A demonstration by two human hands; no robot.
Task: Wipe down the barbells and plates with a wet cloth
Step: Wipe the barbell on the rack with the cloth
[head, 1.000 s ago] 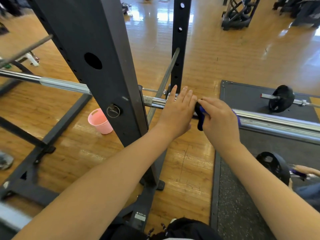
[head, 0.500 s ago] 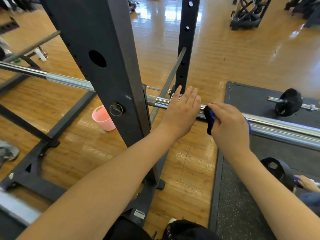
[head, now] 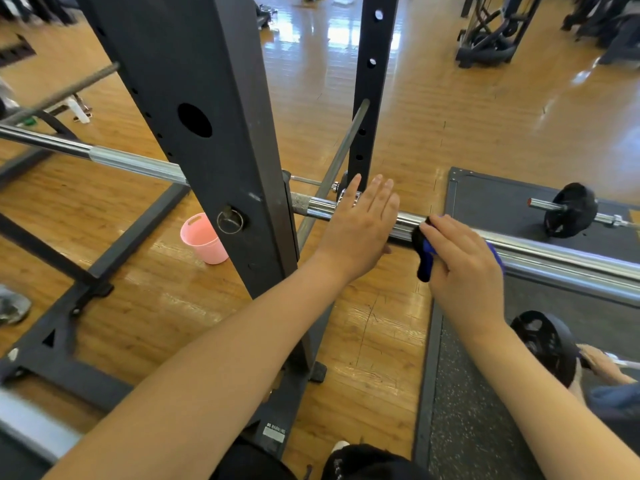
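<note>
A chrome barbell point(head: 561, 259) lies across a black squat rack point(head: 207, 140) and runs from far left to the right edge. My left hand point(head: 360, 230) rests flat on its sleeve just right of the rack post, fingers straight. My right hand point(head: 464, 271) grips a blue cloth point(head: 424, 256) wrapped over the sleeve, a little to the right of my left hand. A second barbell with a black plate point(head: 569, 211) lies on the dark mat beyond. Another black plate point(head: 543, 344) sits lower right, where another person's hand point(head: 602, 367) holds its bar.
A pink bucket point(head: 204, 239) stands on the wooden floor left of the rack post. The rack's base beams point(head: 69, 372) cross the floor at lower left. A dark rubber mat point(head: 467, 410) covers the right side. Gym machines point(head: 491, 39) stand at the far back.
My right hand has slid the cloth to the right along the sleeve, opening a gap from my left hand. The left hand stays flat on the bar.
</note>
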